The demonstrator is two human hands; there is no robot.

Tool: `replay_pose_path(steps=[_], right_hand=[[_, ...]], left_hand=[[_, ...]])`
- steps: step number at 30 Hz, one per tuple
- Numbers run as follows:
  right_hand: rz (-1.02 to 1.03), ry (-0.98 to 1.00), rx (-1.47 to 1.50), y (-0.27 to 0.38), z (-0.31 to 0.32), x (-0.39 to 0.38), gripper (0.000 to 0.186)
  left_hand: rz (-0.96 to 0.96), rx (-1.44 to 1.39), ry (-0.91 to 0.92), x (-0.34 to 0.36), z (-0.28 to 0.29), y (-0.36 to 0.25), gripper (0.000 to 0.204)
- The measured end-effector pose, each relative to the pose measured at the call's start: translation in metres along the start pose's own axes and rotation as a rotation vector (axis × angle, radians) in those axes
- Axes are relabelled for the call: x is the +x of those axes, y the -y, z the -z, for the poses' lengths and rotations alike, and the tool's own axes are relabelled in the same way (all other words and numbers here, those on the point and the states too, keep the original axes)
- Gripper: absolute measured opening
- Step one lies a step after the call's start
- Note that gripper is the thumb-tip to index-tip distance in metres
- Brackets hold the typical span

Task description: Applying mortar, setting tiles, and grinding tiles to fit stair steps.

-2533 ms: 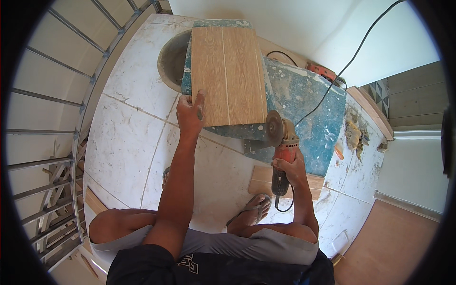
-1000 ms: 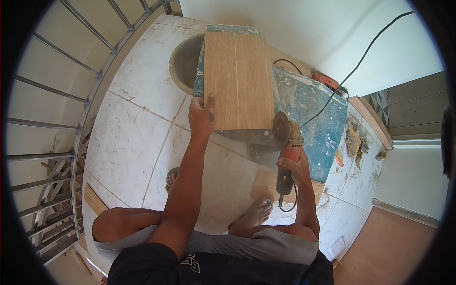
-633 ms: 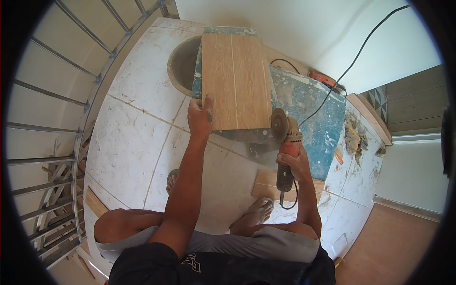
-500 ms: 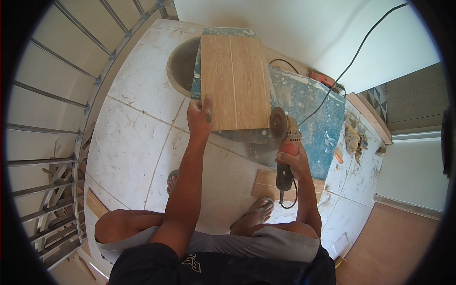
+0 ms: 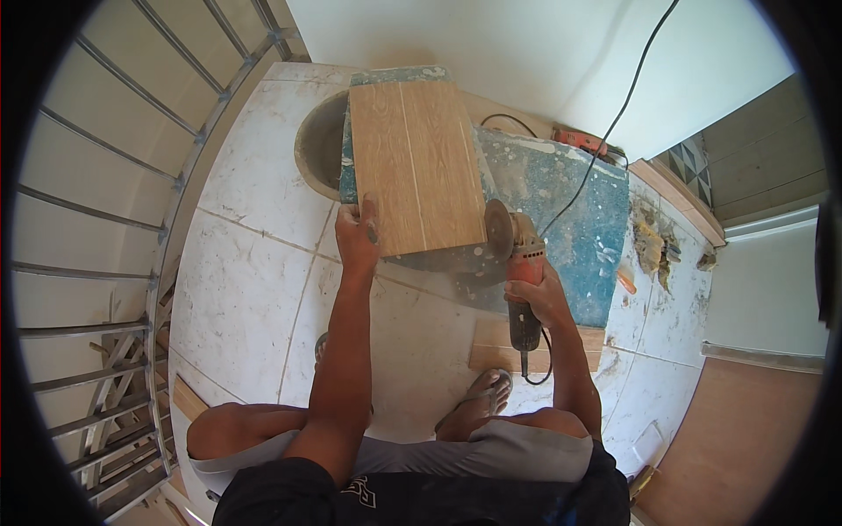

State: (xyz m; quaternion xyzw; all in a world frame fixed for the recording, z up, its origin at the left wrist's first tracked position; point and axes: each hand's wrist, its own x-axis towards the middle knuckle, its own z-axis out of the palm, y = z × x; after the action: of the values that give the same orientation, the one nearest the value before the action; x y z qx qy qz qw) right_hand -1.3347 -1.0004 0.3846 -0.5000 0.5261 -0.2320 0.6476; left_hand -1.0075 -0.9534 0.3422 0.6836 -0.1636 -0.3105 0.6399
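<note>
My right hand (image 5: 542, 296) is wrapped round the red and black body of an angle grinder (image 5: 524, 267). Its cutting disc (image 5: 499, 230) stands on edge at the near right corner of a wood-look tile (image 5: 419, 171). Dust hangs below that corner, and I cannot tell whether the disc touches the tile. My left hand (image 5: 358, 237) grips the tile's near left corner, thumb on top and the fingers partly hidden beneath. The tile lies on a blue-green, paint-spotted board (image 5: 349, 188), over part of a round grey bucket (image 5: 317, 149).
A larger blue-green sheet (image 5: 570, 202) lies to the right, with a red tool (image 5: 581, 140) at its far edge. The black cord (image 5: 633, 79) runs up past the wall. A tile strip (image 5: 495, 346) lies near my foot. Metal railings (image 5: 96, 202) stand on the left.
The whole view has shifted slightly. The tile looks turned a little on the board. Both hands keep their holds, and the grinder stays at the tile's near right corner.
</note>
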Motion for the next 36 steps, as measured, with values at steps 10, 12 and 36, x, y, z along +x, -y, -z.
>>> replay_pose_path(steps=[10, 12, 36], right_hand=[[0.029, 0.009, 0.012, 0.006, -0.003, 0.009, 0.056], [0.043, -0.007, 0.008, 0.004, 0.001, 0.008, 0.059], [0.035, 0.016, -0.022, 0.028, -0.001, 0.005, 0.063]], left_hand=[[-0.025, -0.007, 0.010, 0.002, -0.001, -0.003, 0.041], [0.012, 0.026, -0.022, 0.000, -0.005, -0.006, 0.040], [0.106, -0.056, 0.058, 0.000, 0.003, 0.000, 0.047]])
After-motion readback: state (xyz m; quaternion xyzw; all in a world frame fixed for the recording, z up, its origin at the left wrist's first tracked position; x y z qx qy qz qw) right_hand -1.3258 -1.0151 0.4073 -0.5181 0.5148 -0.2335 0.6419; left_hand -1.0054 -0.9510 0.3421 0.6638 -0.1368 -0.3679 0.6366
